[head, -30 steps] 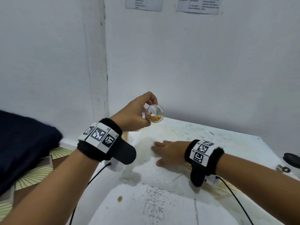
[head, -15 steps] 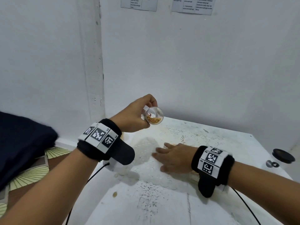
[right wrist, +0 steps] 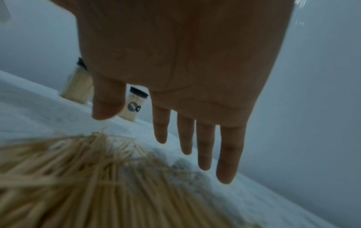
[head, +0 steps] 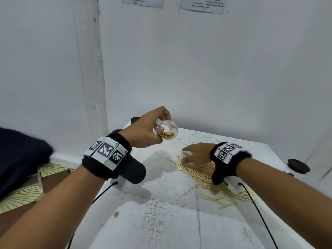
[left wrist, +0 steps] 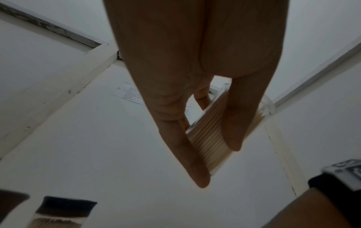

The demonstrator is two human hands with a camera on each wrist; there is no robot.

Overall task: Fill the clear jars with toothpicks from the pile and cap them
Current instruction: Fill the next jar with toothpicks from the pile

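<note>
White walls meet in a corner behind your worn white tabletop (head: 179, 221), and 2 printed paper sheets (head: 201, 4) are stuck high on the far wall. Your left hand (head: 143, 133) is raised above the back of the table, fingers and thumb curled round a small clear cylindrical jar (head: 166, 129) tipped so its open mouth faces you; it is partly filled with pale wooden toothpicks, which the left wrist view shows packed side by side along its wall (left wrist: 207, 138). Your right hand (head: 195, 153) is just over the near edge of the loose pile of pale wooden toothpicks (head: 203, 177) spread on the table's right half; its 4 fingers (right wrist: 226, 154) are straight and slightly spread, the thumb apart from them, holding nothing. Whether the fingertips touch the pile you cannot tell. At the back of the table, 2 toothpick-filled clear jars with black caps (right wrist: 134, 104) stand upright near the wall. A loose round black cap (head: 298, 166) lies at the table's right edge, well apart from the pile. To your left is a dark blue cloth (head: 19, 159) over a fan-patterned floor (head: 27, 193).
</note>
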